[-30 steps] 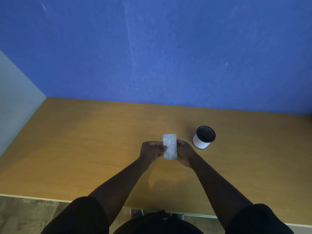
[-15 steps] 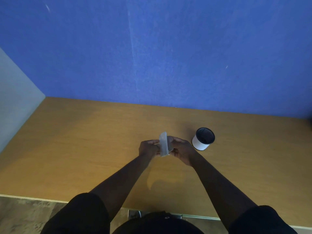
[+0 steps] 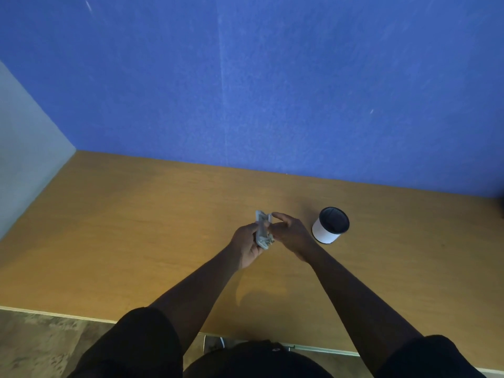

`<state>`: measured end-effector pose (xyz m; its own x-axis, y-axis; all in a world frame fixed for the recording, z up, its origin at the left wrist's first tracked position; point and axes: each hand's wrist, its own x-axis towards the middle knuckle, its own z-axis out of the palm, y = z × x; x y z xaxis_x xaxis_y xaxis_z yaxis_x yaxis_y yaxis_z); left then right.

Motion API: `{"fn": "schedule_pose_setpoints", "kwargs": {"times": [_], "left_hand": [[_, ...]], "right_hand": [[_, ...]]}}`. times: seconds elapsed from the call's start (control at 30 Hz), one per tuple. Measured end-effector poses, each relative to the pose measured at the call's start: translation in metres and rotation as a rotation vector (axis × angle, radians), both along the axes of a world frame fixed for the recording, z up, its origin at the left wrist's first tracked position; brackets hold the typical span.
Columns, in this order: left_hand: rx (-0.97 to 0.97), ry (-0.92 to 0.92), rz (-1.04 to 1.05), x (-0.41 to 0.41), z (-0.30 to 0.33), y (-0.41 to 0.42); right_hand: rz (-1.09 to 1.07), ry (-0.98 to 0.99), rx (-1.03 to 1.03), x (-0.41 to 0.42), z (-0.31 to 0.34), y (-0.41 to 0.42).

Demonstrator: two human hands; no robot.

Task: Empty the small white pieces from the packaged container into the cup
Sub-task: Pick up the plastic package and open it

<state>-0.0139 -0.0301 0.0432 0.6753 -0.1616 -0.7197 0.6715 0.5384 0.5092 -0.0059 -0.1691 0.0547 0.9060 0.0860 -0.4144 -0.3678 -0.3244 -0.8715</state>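
A small clear rectangular packaged container (image 3: 262, 230) is held on edge above the wooden table, its thin side toward me. My left hand (image 3: 246, 245) grips it from the left and below. My right hand (image 3: 290, 233) touches its right side, with fingertips pinched at the top corner. Whitish pieces show faintly inside; I cannot tell whether the package is open. The cup (image 3: 330, 225), white outside and dark inside, stands upright on the table just right of my right hand, apart from it.
The wooden table (image 3: 136, 227) runs back to a blue wall (image 3: 272, 91) and a pale side panel (image 3: 24, 148) on the left. Its near edge lies just in front of my body, with floor visible beyond it at the lower left.
The container has turned from flat, broad face up, to standing on its edge. My right hand's fingers have shifted up to its top corner. The cup has not moved.
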Motion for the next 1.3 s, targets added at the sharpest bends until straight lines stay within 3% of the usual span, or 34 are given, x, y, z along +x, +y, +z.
{"fn": "schedule_pose_setpoints", "kwargs": {"times": [0.3, 0.77, 1.3], "left_hand": [[-0.061, -0.069, -0.002, -0.002, -0.002, 0.005], [-0.159, -0.281, -0.114, -0.01, 0.003, 0.025], [-0.172, -0.313, -0.113, -0.015, 0.004, 0.03]], "right_hand": [[0.051, -0.083, -0.358, 0.004, 0.018, 0.013], [0.069, -0.117, -0.407, 0.006, 0.026, 0.022], [0.093, -0.156, -0.43, 0.008, 0.026, 0.024]]}}
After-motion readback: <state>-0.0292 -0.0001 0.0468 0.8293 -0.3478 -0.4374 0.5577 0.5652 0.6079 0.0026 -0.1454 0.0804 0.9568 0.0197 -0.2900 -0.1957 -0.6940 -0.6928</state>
